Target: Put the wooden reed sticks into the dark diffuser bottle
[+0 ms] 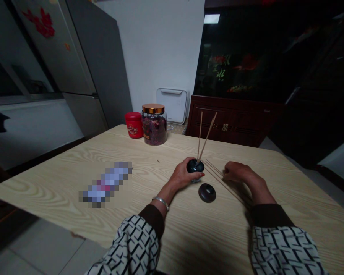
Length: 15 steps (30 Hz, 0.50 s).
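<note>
My left hand (182, 175) is wrapped around a small dark round holder (195, 165) on the wooden table (74, 172). Two thin incense sticks (203, 137) stand up out of the holder, leaning apart. My right hand (237, 173) rests knuckles-up on the table, fingers curled over several more sticks (218, 179) lying flat beside the holder. A dark ring-shaped lid (206, 192) lies on the table just in front of the holder, between my two hands.
At the far side of the table stand a red tin (133, 125) and a glass jar (154, 124) with a copper lid. A blurred flat item (106, 183) lies left of centre. A fridge (74, 68) is left, a dark wooden cabinet (232, 118) behind.
</note>
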{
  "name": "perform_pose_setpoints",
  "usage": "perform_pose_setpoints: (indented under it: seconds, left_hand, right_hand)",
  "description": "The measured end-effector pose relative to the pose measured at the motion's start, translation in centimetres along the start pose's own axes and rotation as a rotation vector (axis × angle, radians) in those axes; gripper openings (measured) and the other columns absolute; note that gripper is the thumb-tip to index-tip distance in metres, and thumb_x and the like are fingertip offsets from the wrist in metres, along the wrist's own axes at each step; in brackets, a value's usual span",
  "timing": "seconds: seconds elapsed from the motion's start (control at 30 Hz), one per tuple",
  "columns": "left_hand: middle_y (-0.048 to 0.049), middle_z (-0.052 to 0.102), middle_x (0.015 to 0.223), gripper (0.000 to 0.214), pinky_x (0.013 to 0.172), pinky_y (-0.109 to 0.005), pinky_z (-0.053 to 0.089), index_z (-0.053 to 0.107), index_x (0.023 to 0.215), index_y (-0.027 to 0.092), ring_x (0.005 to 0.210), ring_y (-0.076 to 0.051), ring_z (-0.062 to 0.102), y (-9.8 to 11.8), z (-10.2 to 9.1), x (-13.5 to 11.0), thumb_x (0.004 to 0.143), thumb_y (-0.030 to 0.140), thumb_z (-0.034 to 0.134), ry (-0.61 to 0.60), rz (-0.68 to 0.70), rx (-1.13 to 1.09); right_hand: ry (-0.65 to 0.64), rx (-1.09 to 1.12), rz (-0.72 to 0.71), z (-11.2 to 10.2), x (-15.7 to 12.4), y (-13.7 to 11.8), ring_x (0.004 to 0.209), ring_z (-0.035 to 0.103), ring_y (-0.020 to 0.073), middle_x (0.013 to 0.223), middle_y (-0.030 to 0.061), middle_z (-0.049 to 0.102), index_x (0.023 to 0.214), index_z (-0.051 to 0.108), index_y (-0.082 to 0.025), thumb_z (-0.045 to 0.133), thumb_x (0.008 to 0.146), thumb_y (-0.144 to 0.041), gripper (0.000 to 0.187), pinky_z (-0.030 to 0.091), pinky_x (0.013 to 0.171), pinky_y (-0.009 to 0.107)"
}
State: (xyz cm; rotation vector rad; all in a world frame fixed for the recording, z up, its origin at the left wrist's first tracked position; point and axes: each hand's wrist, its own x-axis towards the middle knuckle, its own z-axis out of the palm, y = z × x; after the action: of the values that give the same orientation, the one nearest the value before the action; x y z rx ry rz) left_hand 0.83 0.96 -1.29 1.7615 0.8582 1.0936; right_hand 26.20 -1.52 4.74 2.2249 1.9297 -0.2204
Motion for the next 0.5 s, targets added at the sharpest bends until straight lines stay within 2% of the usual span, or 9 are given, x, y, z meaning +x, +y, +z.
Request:
perform_pose_setpoints:
  seconds: [0.1, 0.17, 0.27, 0.37, 0.43, 0.5]
  left_hand:
    - [-0.0081, 0.069, 0.110, 0.068, 0.094, -0.037, 0.050, 0.061, 0.123, 0.018, 0.102, -0.024, 0.064, 0.0, 0.0, 0.0, 0.064, 0.041, 0.086, -0.002, 0.017, 0.001]
    - [-0.0081, 0.070, 0.109, 0.067, 0.094, -0.037, 0.050, 0.061, 0.122, 0.017, 0.102, -0.024, 0.064, 0.1, 0.1, 0.0, 0.063, 0.040, 0.086, 0.003, 0.017, 0.001]
    - [-0.0085, 0.070, 0.109, 0.067, 0.094, -0.037, 0.050, 0.061, 0.122, 0.017, 0.103, -0.024, 0.064, 0.1, 0.0, 0.0, 0.063, 0.039, 0.086, -0.002, 0.011, -0.013]
    - [-0.0086, 0.069, 0.110, 0.068, 0.095, -0.037, 0.050, 0.060, 0.123, 0.018, 0.103, -0.024, 0.064, 0.2, 0.0, 0.0, 0.063, 0.039, 0.086, -0.002, 0.009, -0.013]
    - [-0.0082, 0.069, 0.110, 0.069, 0.095, -0.037, 0.049, 0.060, 0.123, 0.018, 0.103, -0.024, 0.064, 0.2, 0.0, 0.0, 0.063, 0.040, 0.086, -0.002, 0.007, -0.008]
    - [-0.0082, 0.069, 0.110, 0.069, 0.095, -0.037, 0.049, 0.060, 0.123, 0.018, 0.104, -0.024, 0.064, 0.1, 0.0, 0.0, 0.063, 0.040, 0.086, -0.004, 0.005, -0.010]
  right_hand:
    - [0.113, 0.098, -0.025, -0.9, -0.1, 0.8, 0.083, 0.069, 0.0242, 0.094, 0.0124, 0.074, 0.080, 0.072, -0.019, 0.063, 0.072, -0.029, 0.016, 0.044, 0.063, 0.030]
    - [0.231, 0.259, -0.069, -1.6, -0.3, 1.3, 0.073, 0.068, 0.0198, 0.081, 0.0085, 0.074, 0.074, 0.069, -0.019, 0.062, 0.072, -0.024, 0.009, 0.045, 0.062, 0.027]
    - [0.489, 0.628, -0.145, -3.0, -0.9, 1.3, 0.063, 0.065, 0.0158, 0.068, 0.0035, 0.070, 0.075, 0.065, -0.019, 0.064, 0.074, -0.025, 0.006, 0.046, 0.059, 0.025]
    - [0.751, 1.065, -0.202, -4.7, -2.3, 0.0, 0.059, 0.063, 0.0146, 0.068, 0.0014, 0.069, 0.084, 0.065, -0.019, 0.072, 0.071, -0.030, 0.019, 0.044, 0.050, 0.022]
    - [0.859, 1.341, -0.244, -5.9, -3.5, -1.3, 0.058, 0.063, 0.0130, 0.071, 0.0010, 0.069, 0.088, 0.066, -0.018, 0.076, 0.067, -0.029, 0.026, 0.041, 0.046, 0.020]
    - [0.914, 1.550, -0.296, -6.9, -4.7, -2.8, 0.059, 0.063, 0.0115, 0.074, 0.0011, 0.070, 0.087, 0.068, -0.018, 0.078, 0.065, -0.027, 0.026, 0.040, 0.044, 0.018]
